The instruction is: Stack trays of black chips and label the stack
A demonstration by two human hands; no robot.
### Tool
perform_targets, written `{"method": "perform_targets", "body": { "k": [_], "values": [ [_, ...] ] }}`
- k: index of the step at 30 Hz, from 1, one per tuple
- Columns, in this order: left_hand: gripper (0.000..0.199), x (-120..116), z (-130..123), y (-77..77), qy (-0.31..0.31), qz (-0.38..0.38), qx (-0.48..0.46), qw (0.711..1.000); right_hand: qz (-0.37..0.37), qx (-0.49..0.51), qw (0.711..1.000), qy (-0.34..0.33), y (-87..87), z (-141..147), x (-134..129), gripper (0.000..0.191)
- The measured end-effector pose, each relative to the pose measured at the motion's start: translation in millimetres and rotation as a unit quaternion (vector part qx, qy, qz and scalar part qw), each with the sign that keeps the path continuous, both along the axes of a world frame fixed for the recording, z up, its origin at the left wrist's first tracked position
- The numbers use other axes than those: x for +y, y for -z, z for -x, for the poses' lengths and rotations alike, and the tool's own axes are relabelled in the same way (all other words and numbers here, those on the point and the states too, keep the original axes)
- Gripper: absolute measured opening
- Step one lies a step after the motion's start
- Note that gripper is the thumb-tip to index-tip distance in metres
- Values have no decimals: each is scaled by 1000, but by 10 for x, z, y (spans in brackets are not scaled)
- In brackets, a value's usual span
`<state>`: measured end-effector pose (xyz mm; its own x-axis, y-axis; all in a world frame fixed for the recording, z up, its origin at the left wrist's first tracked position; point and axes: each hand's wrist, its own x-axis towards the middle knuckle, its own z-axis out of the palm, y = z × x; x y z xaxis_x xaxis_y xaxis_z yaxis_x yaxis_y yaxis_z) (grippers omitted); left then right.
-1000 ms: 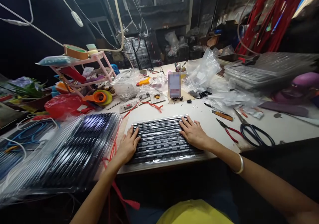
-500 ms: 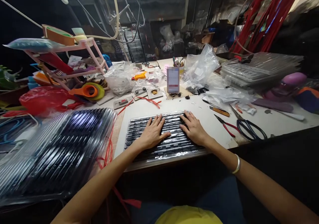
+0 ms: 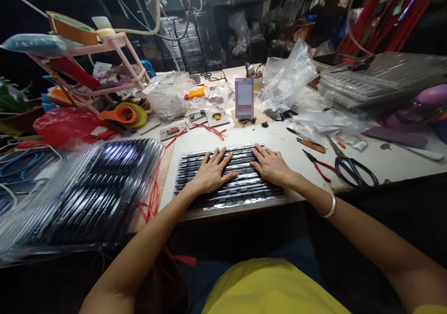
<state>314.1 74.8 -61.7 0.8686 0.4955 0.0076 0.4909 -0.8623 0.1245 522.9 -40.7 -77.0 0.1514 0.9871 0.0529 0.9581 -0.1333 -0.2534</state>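
A clear plastic tray (image 3: 240, 201) filled with rows of black strip-like parts lies flat at the front edge of the white table. My left hand (image 3: 210, 172) rests on its middle, palm down, with fingers spread. Near the tray's right end, my right hand (image 3: 271, 166) lies flat too, fingers apart and pointing away from me. Neither hand is wrapped around anything. The parts under both palms are hidden. To the left stands a stack of similar filled trays (image 3: 94, 193), with red plastic string (image 3: 152, 200) between it and the table.
Red-handled pliers (image 3: 319, 167), scissors (image 3: 352, 167) and an orange-handled knife (image 3: 310, 145) lie at the right. Behind the tray stands a blurred-out upright screen (image 3: 244, 98). Plastic bags (image 3: 166, 97) crowd the back, a pink rack (image 3: 120, 48) the left. Clear trays (image 3: 370, 83) are piled at the far right.
The camera view has tilted, so the table sits slightly higher and more of the yellow shirt shows. Both hands stay flat on the tray in about the same places.
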Motion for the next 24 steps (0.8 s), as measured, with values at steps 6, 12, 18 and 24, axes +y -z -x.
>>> {"method": "perform_targets", "body": {
  "k": [6,12,18,24],
  "values": [
    [61,31,663,102,-111,-6,-6,994,21,24,999,-8,16,-78,-68,54],
    [60,-166,776,92,-158,-44,34,986,8,12,999,36,-4,93,-73,51],
    [90,-245,556,37,-100,-24,43,994,-19,4,998,57,11,227,-116,51],
    [79,-80,772,15,-102,18,6,995,-43,52,998,1,97,66,-201,55]
  ]
}}
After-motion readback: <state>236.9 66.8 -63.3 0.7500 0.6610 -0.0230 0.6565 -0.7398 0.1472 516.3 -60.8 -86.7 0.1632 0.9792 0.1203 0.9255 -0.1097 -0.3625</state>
